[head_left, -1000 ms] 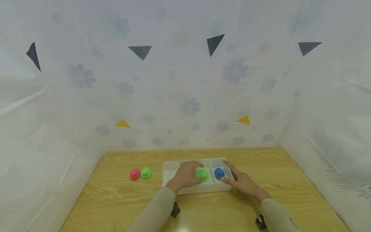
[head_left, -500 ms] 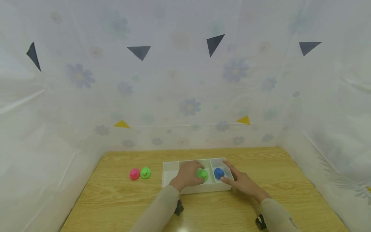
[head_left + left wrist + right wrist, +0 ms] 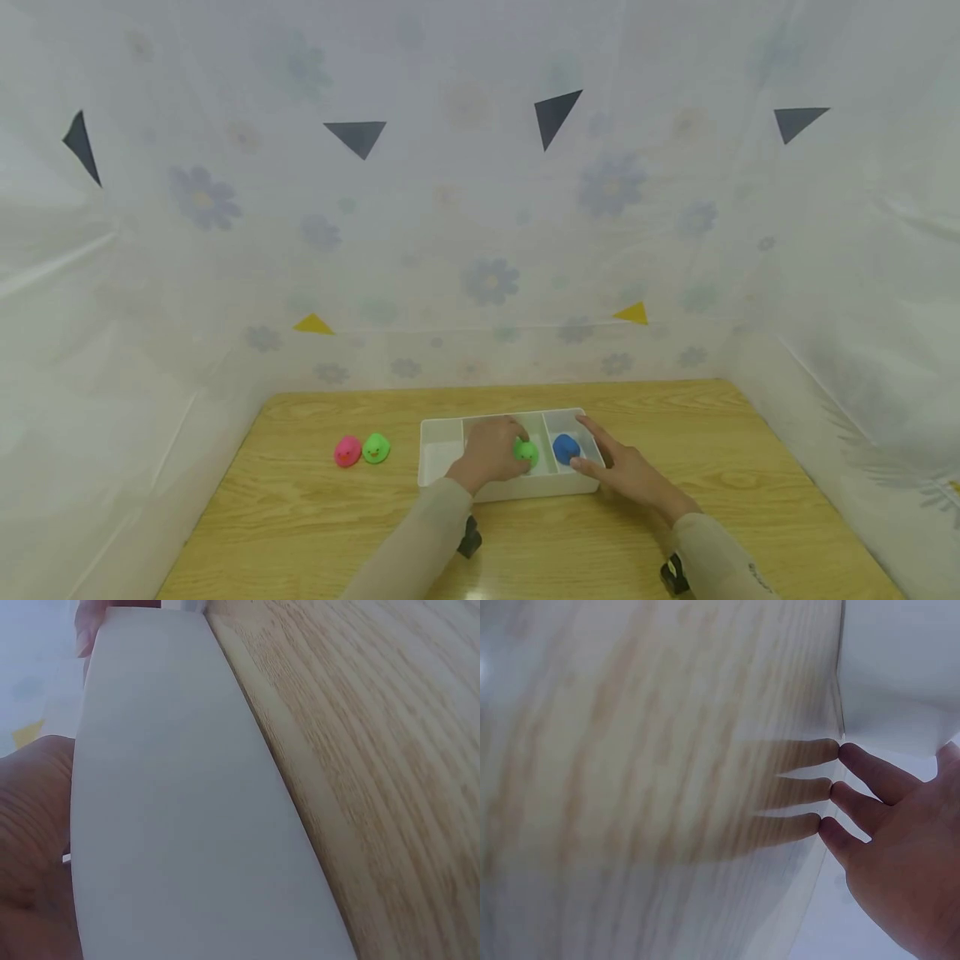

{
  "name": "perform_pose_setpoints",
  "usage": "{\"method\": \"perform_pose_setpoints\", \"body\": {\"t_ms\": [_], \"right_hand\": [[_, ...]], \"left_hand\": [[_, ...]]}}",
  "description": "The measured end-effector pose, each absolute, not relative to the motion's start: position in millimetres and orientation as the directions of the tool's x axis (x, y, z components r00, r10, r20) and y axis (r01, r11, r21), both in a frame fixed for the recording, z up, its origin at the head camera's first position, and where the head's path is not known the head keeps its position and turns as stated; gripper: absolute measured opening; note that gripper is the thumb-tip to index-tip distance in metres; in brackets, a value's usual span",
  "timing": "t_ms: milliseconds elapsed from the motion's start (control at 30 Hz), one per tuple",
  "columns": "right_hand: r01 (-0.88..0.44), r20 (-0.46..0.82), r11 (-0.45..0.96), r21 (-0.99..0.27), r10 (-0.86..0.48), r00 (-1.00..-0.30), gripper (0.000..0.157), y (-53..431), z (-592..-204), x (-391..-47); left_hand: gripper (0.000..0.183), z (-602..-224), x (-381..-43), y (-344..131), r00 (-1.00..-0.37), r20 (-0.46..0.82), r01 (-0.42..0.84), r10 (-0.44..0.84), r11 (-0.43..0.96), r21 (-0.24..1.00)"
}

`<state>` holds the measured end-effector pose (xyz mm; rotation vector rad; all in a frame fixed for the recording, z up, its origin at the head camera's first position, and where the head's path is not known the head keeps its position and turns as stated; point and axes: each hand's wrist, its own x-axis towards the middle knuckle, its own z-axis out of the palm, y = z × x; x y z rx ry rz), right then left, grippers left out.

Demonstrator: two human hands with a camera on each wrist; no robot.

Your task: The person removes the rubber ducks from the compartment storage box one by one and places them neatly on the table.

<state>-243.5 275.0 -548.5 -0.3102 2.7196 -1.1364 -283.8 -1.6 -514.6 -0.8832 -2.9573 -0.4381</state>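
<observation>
Light's soft w/ 2 wrist pics hazy

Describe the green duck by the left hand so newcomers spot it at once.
A long white tray stands on the wooden table. Inside, one compartment left of the blue duck, the green duck sits by the left hand. Colour separates it from the blue duck; the other green duck sits outside the tray, beside the pink duck.

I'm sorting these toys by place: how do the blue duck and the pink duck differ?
The blue duck sits inside the tray; the pink duck sits outside it, on the table. The blue duck has a compartment to itself, while the pink duck has a green duck close beside it. Both are toy ducks.
</observation>
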Motion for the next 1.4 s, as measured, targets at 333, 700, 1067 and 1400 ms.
{"method": "perform_pose_setpoints", "body": {"t_ms": [333, 700, 1067, 1400], "right_hand": [[-0.132, -0.067, 0.687, -0.715, -0.255, -0.965, 0.084, 273.9, -551.2, -242.8], [-0.134, -0.071, 0.691, -0.711, -0.259, -0.963, 0.083, 273.9, -550.4, -239.8], [-0.114, -0.09, 0.687, -0.718, -0.254, -0.963, 0.083, 271.8, -547.9, -239.3], [-0.124, -0.082, 0.69, -0.713, -0.257, -0.963, 0.082, 272.0, -550.2, -239.6]], "left_hand": [[0.029, -515.0, -280.7, -2.9, -0.838, 0.121, 0.541, 0.532, 0.783, 0.306], [0.029, -512.2, -279.3, -6.9, -0.82, 0.128, 0.558, 0.558, 0.73, 0.394], [0.032, -498.1, -277.8, -17.3, -0.819, 0.075, 0.498, 0.569, 0.64, 0.585], [0.029, -482.9, -276.9, -29.2, -0.843, 0.192, 0.472, 0.503, 0.519, 0.713]]}}
